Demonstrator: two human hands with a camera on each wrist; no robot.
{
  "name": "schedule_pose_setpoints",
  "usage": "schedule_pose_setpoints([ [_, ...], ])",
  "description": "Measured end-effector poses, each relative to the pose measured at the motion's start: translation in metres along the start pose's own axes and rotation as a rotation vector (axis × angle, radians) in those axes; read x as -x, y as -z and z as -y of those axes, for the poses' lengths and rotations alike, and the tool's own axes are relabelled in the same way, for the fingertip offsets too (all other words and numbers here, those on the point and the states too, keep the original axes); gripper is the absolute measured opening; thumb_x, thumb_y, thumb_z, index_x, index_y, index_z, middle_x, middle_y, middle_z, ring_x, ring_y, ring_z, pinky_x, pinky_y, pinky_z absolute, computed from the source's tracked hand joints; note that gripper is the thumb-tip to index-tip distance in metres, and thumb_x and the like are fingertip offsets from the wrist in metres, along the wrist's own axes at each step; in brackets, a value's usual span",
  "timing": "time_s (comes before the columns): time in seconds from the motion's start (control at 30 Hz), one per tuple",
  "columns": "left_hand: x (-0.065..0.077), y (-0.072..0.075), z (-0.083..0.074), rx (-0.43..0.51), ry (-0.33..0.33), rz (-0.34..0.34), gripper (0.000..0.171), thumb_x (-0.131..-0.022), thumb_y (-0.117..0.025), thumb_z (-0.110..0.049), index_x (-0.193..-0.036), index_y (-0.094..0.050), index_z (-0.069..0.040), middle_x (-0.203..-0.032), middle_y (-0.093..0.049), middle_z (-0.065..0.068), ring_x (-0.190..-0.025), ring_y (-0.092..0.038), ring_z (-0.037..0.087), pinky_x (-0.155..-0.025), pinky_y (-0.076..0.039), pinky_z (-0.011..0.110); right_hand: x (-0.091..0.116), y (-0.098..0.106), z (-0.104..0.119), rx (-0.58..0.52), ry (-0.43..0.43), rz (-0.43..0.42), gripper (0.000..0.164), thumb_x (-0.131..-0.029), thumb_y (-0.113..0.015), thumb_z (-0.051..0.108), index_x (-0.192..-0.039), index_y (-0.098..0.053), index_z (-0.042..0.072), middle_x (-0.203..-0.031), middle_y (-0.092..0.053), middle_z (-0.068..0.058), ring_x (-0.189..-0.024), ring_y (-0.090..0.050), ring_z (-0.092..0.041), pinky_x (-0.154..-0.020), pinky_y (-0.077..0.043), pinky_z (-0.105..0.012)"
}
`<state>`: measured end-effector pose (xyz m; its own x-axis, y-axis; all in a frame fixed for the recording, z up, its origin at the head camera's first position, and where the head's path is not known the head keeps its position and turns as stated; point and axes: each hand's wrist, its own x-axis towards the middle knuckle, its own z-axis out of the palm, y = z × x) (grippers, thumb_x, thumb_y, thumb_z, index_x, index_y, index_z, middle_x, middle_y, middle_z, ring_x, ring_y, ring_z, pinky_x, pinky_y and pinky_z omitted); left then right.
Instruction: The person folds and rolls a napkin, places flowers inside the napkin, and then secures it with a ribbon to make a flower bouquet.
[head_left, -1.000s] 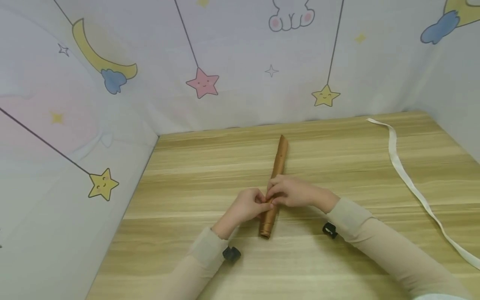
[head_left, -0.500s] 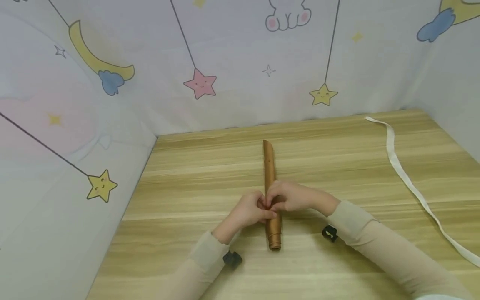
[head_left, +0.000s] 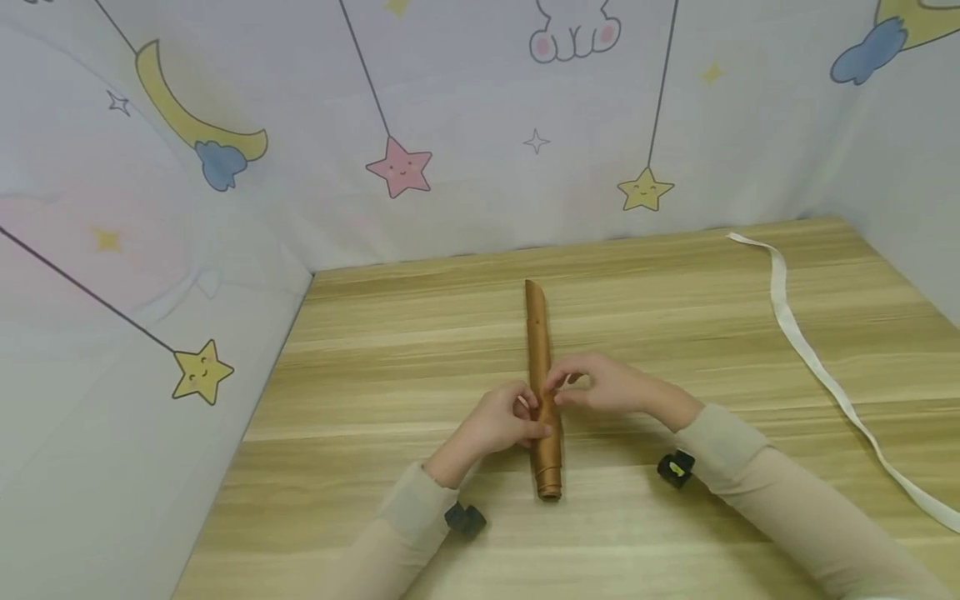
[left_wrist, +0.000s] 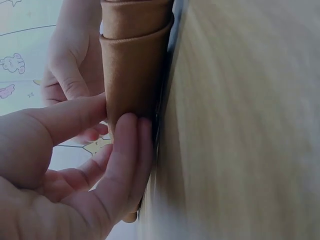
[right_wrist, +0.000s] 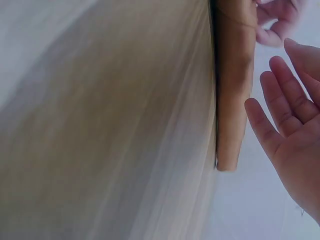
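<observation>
A brown, leather-like sheet rolled into a slim tube lies lengthwise on the table, its layered near end pointing towards me. My left hand holds this roll around its middle. In the left wrist view, the thumb presses one side while the fingers curl against the roll's surface. My right hand hovers at the roll's right side, fingers loosely bent. Seen from the right wrist, that hand has its fingers spread and grips nothing. Whether a fingertip still brushes the roll is unclear.
A long white ribbon runs in a curve down the right part of the wood-grain table. Fabric walls printed with stars and moons border the table at the back and sides. Black wrist cameras hang below both cuffs.
The roll has turned, its far end going left and its near end right, so it now points almost straight away from me. My right hand has let go and shifted slightly right.
</observation>
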<state>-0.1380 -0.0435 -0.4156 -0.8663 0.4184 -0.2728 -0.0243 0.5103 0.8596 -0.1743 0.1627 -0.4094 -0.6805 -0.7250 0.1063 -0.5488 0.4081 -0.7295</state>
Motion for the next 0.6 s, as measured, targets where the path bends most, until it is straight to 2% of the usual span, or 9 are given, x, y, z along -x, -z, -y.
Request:
schedule_pose_setpoints([
  [0.13, -0.003, 0.0, 0.0, -0.065, -0.01, -0.035, 0.033, -0.072, -0.075, -0.021, -0.092, -0.054, -0.007, -0.078, -0.054, 0.004, -0.065, -0.05, 0.014, -0.054, -0.042, 0.025, 0.008, 0.009, -0.004, 0.011, -0.077, -0.049, 0.024, -0.087, -0.058, 0.018, -0.109, -0.061, 0.008, -0.107, -0.063, -0.004, -0.1, -0.056, -0.02, -0.084, -0.045, -0.04],
  [0.27, -0.004, -0.002, 0.0, -0.074, -0.01, -0.07, 0.033, -0.069, -0.077, -0.02, -0.09, -0.056, -0.007, -0.084, -0.053, 0.004, -0.072, -0.049, 0.015, -0.059, -0.043, 0.026, 0.019, 0.023, -0.011, 0.02, -0.152, -0.117, 0.027, -0.087, -0.057, 0.019, -0.111, -0.06, 0.005, -0.11, -0.062, -0.009, -0.1, -0.055, -0.022, -0.085, -0.044, -0.042],
  [0.43, -0.004, -0.004, 0.0, -0.059, -0.002, -0.092, 0.032, -0.068, -0.078, -0.019, -0.09, -0.057, -0.008, -0.085, -0.054, 0.004, -0.076, -0.051, 0.015, -0.062, -0.044, 0.026, 0.038, 0.05, -0.029, 0.05, -0.238, -0.277, 0.026, -0.086, -0.059, 0.014, -0.108, -0.06, -0.001, -0.106, -0.062, -0.016, -0.095, -0.056, -0.026, -0.083, -0.045, -0.042],
  [0.6, -0.004, -0.005, 0.003, -0.068, -0.019, -0.096, 0.031, -0.067, -0.078, -0.018, -0.089, -0.058, -0.008, -0.084, -0.055, 0.003, -0.076, -0.051, 0.015, -0.063, -0.043, 0.025, 0.069, 0.085, -0.049, 0.114, -0.445, -0.424, 0.04, -0.089, -0.055, 0.03, -0.116, -0.056, 0.001, -0.112, -0.059, -0.02, -0.1, -0.054, -0.032, -0.083, -0.044, -0.046],
])
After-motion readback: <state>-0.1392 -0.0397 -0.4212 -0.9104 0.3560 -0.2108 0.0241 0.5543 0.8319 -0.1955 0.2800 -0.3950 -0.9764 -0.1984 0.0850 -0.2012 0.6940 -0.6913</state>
